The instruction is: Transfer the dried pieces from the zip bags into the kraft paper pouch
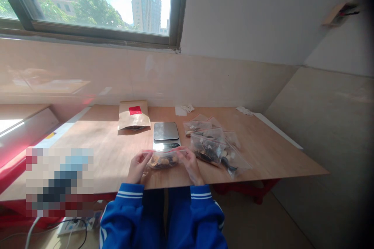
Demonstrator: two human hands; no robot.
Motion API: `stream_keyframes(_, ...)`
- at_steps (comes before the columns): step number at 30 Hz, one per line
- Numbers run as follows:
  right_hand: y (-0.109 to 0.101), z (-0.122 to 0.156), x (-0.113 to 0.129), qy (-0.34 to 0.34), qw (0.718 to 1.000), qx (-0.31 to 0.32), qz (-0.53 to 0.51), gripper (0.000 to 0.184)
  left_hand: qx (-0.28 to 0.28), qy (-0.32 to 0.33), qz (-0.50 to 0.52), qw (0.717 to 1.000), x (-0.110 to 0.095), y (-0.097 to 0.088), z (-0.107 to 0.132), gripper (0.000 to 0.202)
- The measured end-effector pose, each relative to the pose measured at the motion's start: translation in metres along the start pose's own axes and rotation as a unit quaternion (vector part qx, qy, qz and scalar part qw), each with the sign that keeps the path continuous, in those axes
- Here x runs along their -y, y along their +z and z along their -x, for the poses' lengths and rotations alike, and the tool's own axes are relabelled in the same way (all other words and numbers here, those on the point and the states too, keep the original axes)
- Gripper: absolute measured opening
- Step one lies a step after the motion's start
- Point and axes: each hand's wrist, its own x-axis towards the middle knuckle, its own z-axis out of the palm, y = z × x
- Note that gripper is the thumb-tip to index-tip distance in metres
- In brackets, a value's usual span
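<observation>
Between my two hands is a clear zip bag (163, 161) with a red seal strip along its top and dried brown and dark pieces inside. My left hand (139, 165) pinches the strip's left end. At the strip's right end, the fingers of my right hand (189, 162) are closed on the bag too. Right behind the bag stands a kitchen scale (166, 131) with a bare metal plate; the bag hides part of its front edge. Several filled zip bags (207, 149) lie in an overlapping pile to the right of the scale.
A brown paper pouch (133, 117) with a red label is at the back left of the wooden table (271, 151). Crumpled white tissue (187, 108) and another tissue (244, 111) lie along the back edge. A blurred-out patch (60, 182) covers the left front corner.
</observation>
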Motion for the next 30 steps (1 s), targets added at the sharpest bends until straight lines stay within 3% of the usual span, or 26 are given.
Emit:
stream_keyframes(7, 0.001, 0.000, -0.004, 0.003, 1.000, -0.010, 0.006, 0.025, -0.019, 0.051, -0.035, 0.998, -0.009, 0.005, 0.001, 0.034)
stream_keyframes(16, 0.002, 0.000, -0.004, -0.026, 0.998, -0.052, 0.020, 0.013, -0.033, 0.085, -0.052, 0.995, -0.005, 0.006, 0.000, 0.030)
stream_keyframes(21, 0.005, 0.001, -0.001, -0.034, 0.998, -0.058, 0.005, 0.018, -0.009, 0.058, 0.007, 0.998, -0.002, 0.006, 0.001, 0.032)
stream_keyframes(25, 0.005, 0.002, -0.002, -0.006, 0.999, -0.011, -0.033, 0.024, 0.022, -0.012, 0.025, 0.999, 0.002, 0.005, 0.003, 0.040)
stream_keyframes(30, 0.005, 0.001, -0.013, 0.031, 0.998, 0.000, -0.048, 0.028, -0.010, 0.017, -0.009, 1.000, 0.000, 0.005, 0.002, 0.036)
